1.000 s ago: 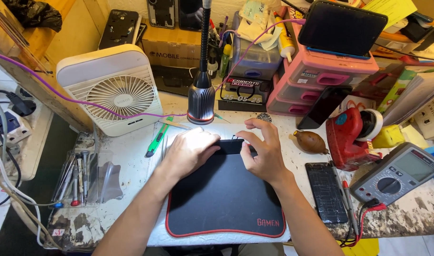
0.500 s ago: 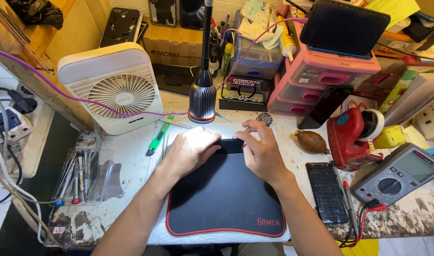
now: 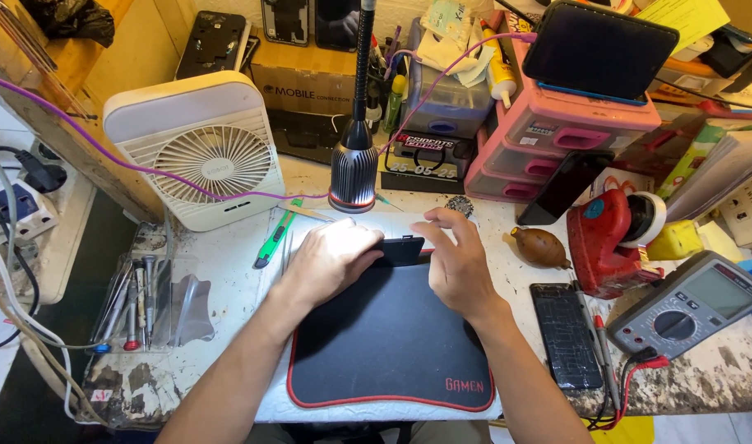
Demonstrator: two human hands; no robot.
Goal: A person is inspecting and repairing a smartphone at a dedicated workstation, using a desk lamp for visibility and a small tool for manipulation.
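A small black flat device [image 3: 402, 250] lies at the far edge of a black mat with red trim [image 3: 388, 345], right under a lamp head [image 3: 354, 177]. My left hand [image 3: 330, 259] rests palm down on the device's left end, brightly lit. My right hand [image 3: 450, 259] holds its right end, with fingers curled over the top edge. Both hands grip the same device.
A white desk fan [image 3: 205, 152] stands at the back left. A green cutter [image 3: 269, 240] lies beside the mat, with screwdrivers [image 3: 137, 300] further left. At right are a cracked phone [image 3: 565, 333], a multimeter [image 3: 688, 304], a red tape dispenser [image 3: 606, 238] and pink drawers [image 3: 557, 136].
Both hands stay on the black device at the mat's far edge. My right hand's fingers have shifted slightly along its top edge.
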